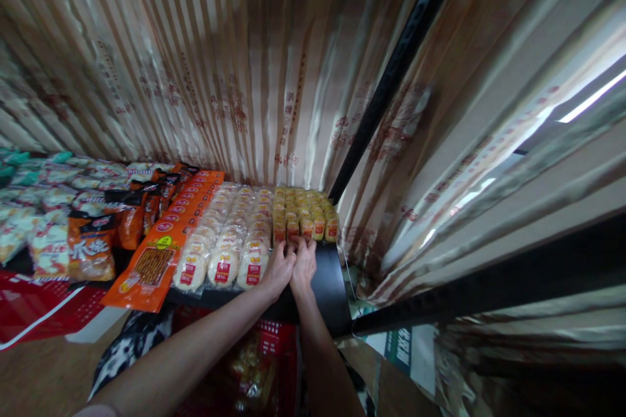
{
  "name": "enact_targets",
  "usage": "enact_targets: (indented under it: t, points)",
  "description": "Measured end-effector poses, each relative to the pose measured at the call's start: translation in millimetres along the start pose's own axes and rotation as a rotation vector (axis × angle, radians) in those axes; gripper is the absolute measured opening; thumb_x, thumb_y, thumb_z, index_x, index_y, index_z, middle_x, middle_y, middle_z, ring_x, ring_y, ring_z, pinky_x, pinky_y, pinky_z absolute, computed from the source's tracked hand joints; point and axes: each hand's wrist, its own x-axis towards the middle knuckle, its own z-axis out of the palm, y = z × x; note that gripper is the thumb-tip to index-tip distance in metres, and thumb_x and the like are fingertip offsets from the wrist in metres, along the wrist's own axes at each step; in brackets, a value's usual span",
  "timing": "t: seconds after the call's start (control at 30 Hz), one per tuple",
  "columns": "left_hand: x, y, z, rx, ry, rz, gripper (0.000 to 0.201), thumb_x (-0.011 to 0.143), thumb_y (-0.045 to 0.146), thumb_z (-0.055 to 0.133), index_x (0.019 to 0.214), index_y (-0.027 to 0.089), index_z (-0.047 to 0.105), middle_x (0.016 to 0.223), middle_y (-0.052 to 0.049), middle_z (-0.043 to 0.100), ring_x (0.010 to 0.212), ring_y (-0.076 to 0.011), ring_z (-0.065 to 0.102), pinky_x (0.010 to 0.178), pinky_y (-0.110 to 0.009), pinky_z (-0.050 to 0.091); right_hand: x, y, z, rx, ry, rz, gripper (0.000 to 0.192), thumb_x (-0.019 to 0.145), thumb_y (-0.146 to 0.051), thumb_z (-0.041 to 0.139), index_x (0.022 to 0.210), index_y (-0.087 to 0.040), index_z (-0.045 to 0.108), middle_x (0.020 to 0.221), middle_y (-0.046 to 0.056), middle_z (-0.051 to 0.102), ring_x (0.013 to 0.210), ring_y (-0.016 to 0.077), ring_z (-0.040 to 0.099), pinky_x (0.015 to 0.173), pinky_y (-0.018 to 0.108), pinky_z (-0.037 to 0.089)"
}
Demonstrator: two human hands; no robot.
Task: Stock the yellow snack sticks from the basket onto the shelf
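My left hand [280, 268] and my right hand [304, 264] are close together at the front of several rows of small yellow snack packs [317, 228] with red labels. Both hands have bent fingers, closed against the front yellow packs, and the fingertips partly cover them. To the left of my hands lie rows of clear-wrapped round rice crackers [223, 268] with red and yellow labels. Bare black shelf [325, 280] shows in front of the yellow packs, beside my right hand.
Orange bags of stick snacks [157, 273] overlap on the left, beside orange-and-black snack bags [92, 244] and pale bags [49, 238]. A black upright post [386, 101] rises behind the yellow packs. Draped printed sheeting [274, 65] hangs behind. Below sits a red crate [288, 365].
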Motion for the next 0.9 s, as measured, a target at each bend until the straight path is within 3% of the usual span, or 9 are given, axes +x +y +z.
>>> enact_targets:
  t: [0.33, 0.53, 0.63, 0.7, 0.8, 0.9]
  points:
    - [-23.8, 2.0, -0.5, 0.023, -0.083, 0.058, 0.038, 0.081, 0.018, 0.044, 0.117, 0.018, 0.054, 0.121, -0.012, 0.059, 0.115, -0.0220, 0.053, 0.101, -0.033, 0.039, -17.3, 7.2, -5.7, 0.053, 0.021, -0.067, 0.031, 0.078, -0.021, 0.042, 0.102, -0.019, 0.061, 0.107, 0.008, 0.050, 0.090, 0.0182, 0.056, 0.074, 0.030, 0.046]
    - [-45.8, -1.4, -1.3, 0.096, -0.067, 0.267, 0.042, 0.076, 0.007, 0.037, 0.108, 0.021, 0.061, 0.105, -0.007, 0.065, 0.113, -0.0213, 0.054, 0.100, -0.034, 0.044, -38.4, 6.3, -16.8, 0.144, 0.053, -0.150, 0.030, 0.075, -0.017, 0.043, 0.098, -0.020, 0.062, 0.103, 0.007, 0.052, 0.092, 0.0175, 0.054, 0.076, 0.029, 0.046]
    - [-49.7, -11.7, 15.6, 0.156, -0.053, 0.336, 0.048, 0.079, 0.005, 0.028, 0.114, 0.019, 0.057, 0.114, -0.009, 0.061, 0.119, -0.0214, 0.050, 0.104, -0.038, 0.040, -47.0, 4.2, -23.9, 0.175, 0.057, -0.178, 0.030, 0.075, -0.018, 0.041, 0.096, -0.018, 0.062, 0.103, 0.008, 0.052, 0.094, 0.0188, 0.053, 0.078, 0.031, 0.045]
    - [-50.4, -21.5, 34.9, 0.201, 0.049, 0.398, 0.057, 0.079, 0.000, 0.016, 0.122, 0.016, 0.050, 0.122, -0.013, 0.055, 0.127, -0.0231, 0.042, 0.109, -0.046, 0.033, -54.6, 5.8, -27.9, 0.200, 0.071, -0.187, 0.029, 0.076, -0.018, 0.040, 0.096, -0.017, 0.062, 0.100, 0.009, 0.054, 0.093, 0.0194, 0.053, 0.079, 0.032, 0.045]
    - [-55.3, -41.7, 57.8, 0.263, 0.006, 0.455, 0.064, 0.078, -0.003, 0.005, 0.128, 0.011, 0.043, 0.127, -0.016, 0.050, 0.134, -0.0223, 0.032, 0.113, -0.046, 0.024, -72.2, 13.4, -32.2, 0.212, 0.069, -0.203, 0.029, 0.078, -0.018, 0.038, 0.096, -0.017, 0.061, 0.096, 0.009, 0.056, 0.090, 0.0194, 0.054, 0.079, 0.033, 0.045]
    - [-73.4, -67.9, 51.6, 0.379, -0.029, 0.537, 0.061, 0.081, 0.000, 0.004, 0.128, 0.008, 0.041, 0.124, -0.019, 0.050, 0.132, -0.0240, 0.035, 0.112, -0.048, 0.025, -96.9, 23.0, -34.4, 0.180, 0.049, -0.235, 0.028, 0.081, -0.018, 0.035, 0.094, -0.018, 0.060, 0.094, 0.009, 0.057, 0.090, 0.0197, 0.053, 0.081, 0.034, 0.044]
